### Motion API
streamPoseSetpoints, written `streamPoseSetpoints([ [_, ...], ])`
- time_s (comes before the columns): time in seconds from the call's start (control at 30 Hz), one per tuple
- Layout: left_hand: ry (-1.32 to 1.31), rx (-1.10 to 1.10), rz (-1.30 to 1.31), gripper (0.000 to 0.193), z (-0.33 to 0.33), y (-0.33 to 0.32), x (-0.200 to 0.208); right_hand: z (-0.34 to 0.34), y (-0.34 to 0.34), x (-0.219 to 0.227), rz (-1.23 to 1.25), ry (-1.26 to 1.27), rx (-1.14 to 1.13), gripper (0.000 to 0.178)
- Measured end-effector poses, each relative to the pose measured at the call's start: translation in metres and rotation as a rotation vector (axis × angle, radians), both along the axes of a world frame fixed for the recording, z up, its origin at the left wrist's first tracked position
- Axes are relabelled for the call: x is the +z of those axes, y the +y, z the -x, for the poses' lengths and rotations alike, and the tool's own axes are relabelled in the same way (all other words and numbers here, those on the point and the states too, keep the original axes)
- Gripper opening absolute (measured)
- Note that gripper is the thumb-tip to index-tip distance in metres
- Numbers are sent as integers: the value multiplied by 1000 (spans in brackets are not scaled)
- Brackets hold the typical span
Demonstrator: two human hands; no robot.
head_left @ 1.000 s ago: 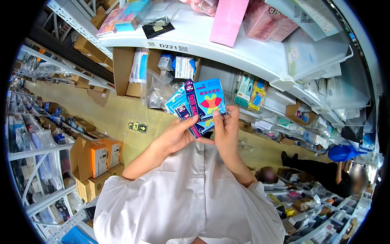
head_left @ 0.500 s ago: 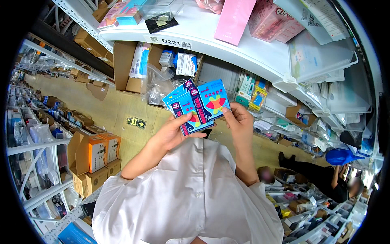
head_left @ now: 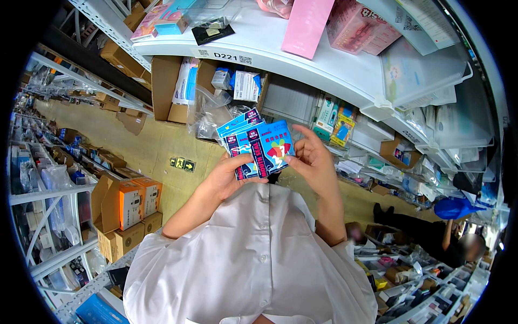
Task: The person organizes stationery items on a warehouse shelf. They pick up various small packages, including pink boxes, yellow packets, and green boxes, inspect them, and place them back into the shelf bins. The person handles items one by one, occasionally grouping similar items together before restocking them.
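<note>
Several flat, light-blue packets with dark spines and pink lettering are fanned out before my chest. My left hand [head_left: 226,171] is closed round the lower left of this stack of packets [head_left: 232,143], its thumb lying across the front. On the right, the front packet [head_left: 275,141], printed with a red, yellow and green shape, overlaps the others. My right hand [head_left: 312,161] grips that packet's lower right edge, thumb on its face. Its index finger is raised off the packet; the other fingertips are partly hidden.
A white shelf [head_left: 248,46] with pink boxes [head_left: 307,27] curves overhead. Below it stands an opened carton [head_left: 163,89] with small boxes and plastic bags. Orange boxes [head_left: 129,202] and brown cartons stand at left. At far right another person [head_left: 426,235] holds something blue.
The front packet has moved left and down, covering more of the stack. My right hand's index finger has lifted and stretched out. My left hand has stayed nearly in place.
</note>
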State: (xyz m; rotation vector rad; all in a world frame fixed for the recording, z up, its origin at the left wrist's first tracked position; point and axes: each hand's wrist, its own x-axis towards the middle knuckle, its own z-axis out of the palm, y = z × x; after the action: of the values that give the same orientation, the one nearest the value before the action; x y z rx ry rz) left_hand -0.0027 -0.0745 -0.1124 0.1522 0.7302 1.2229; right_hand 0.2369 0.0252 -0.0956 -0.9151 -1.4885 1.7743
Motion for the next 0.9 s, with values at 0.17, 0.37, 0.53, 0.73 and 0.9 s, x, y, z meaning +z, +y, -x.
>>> streamPoseSetpoints([
  [0.17, 144, 22, 75, 49, -5, -1, 6, -13, 17, -26, -108, -149, -115, 42],
  [0.37, 255, -135, -30, 53, 6, -9, -22, -5, 50, -20, -68, -257, -366, 15],
  [0.53, 303, -181, -13, 43, 8, -20, -48, 21, 75, -34, -591, -692, -324, 16],
  [0.73, 377, -200, -35, 46, 3, -11, -34, 74, 133, -80, -833, -980, -309, 21],
  [0.9, 342, -217, -75, 45, -1, -3, -16, 90, 181, -125, -896, -905, -481, 32],
])
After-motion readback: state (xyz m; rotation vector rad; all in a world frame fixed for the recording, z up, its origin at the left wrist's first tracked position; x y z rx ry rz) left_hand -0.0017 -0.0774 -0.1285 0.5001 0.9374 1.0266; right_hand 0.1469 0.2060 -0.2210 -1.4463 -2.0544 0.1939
